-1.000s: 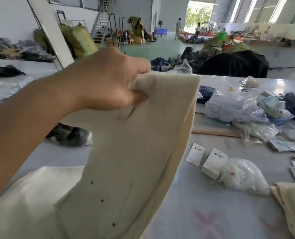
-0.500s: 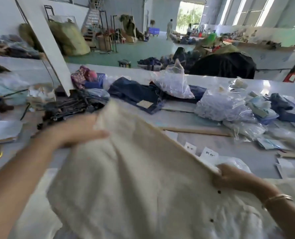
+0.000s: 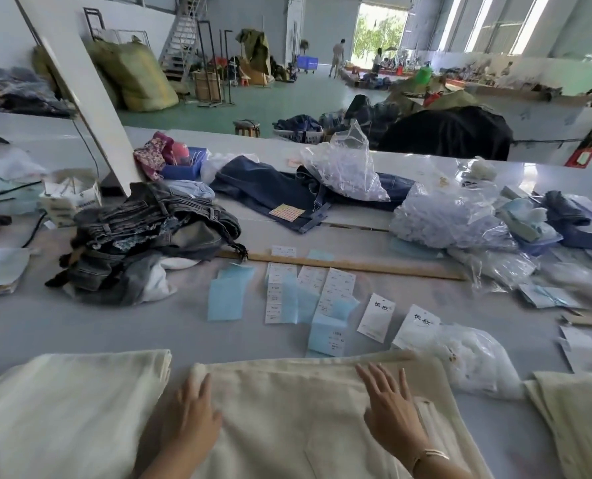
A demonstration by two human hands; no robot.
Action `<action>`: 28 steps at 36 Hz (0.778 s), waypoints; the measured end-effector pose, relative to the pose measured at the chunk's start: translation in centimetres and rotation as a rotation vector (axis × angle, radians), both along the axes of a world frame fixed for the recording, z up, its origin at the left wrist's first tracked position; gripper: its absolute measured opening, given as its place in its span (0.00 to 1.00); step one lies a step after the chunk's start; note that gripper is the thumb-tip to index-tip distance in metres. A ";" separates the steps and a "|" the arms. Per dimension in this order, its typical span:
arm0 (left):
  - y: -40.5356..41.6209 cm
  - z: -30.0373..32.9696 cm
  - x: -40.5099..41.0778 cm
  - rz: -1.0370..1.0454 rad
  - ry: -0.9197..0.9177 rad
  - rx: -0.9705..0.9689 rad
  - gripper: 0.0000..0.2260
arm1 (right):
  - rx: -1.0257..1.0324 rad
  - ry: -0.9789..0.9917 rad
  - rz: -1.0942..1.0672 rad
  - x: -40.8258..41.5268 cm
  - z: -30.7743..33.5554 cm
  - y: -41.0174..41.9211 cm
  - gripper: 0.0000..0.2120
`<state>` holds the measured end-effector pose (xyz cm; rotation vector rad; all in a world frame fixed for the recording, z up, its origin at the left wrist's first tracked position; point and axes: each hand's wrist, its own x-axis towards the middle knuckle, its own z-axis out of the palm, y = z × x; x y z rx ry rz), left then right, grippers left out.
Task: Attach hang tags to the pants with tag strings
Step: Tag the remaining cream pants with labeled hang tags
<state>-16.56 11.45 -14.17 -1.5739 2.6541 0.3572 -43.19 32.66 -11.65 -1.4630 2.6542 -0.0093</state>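
Note:
Cream pants (image 3: 287,406) lie flat on the grey table (image 3: 80,326) right in front of me. My left hand (image 3: 192,414) rests flat on their left part, fingers straight. On the right part my right hand (image 3: 389,413) presses down with spread fingers. White hang tags (image 3: 375,317) with black lettering lie just beyond the pants; a second one (image 3: 417,328) leans on a clear bag (image 3: 467,361) of white tag strings. Blue and white label sheets (image 3: 308,295) are spread farther back.
More cream garments lie folded at the left (image 3: 63,409) and right (image 3: 578,413). A heap of dark jeans (image 3: 149,233) sits at mid-left, a long wooden ruler (image 3: 350,266) crosses the middle, and plastic bags (image 3: 450,216) crowd the right side.
The pants were held up in the air by my left hand, then lowered with both hands; now they lie flat on the table and both hands rest open on them.

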 end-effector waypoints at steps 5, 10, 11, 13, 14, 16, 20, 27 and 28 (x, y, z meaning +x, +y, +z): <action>3.9 -2.3 -2.7 -0.091 -0.011 0.215 0.42 | -0.133 -0.167 -0.293 -0.4 -1.3 5.9 0.34; 4.6 -3.6 -2.6 -0.194 -0.122 0.065 0.44 | -0.058 -0.341 -0.687 -1.2 -1.0 10.7 0.31; 4.3 -4.0 -2.5 -0.193 -0.148 0.074 0.40 | -0.044 -0.373 -0.706 -1.3 -1.0 11.0 0.31; 4.2 -4.8 -2.4 -0.173 -0.217 0.149 0.39 | -0.064 -0.445 -0.728 -1.3 -1.0 11.3 0.33; 4.2 -4.9 -2.4 -0.171 -0.227 0.148 0.39 | -0.099 -0.500 -0.748 -1.4 -0.8 11.4 0.33; 4.5 -4.5 -2.5 -0.164 -0.227 0.149 0.39 | -0.202 -0.688 -0.812 -1.8 -0.1 11.7 0.27; 5.8 -2.8 -3.4 -0.123 -0.216 0.183 0.37 | -0.288 -1.051 -0.724 -1.8 3.7 11.4 0.15; 12.6 4.9 -7.3 -0.111 0.634 0.733 0.12 | -0.303 -1.028 -0.388 5.0 8.8 7.1 0.20; 13.4 6.1 -7.8 -0.069 0.707 0.880 0.14 | -0.290 -1.047 -0.367 6.3 8.7 6.6 0.22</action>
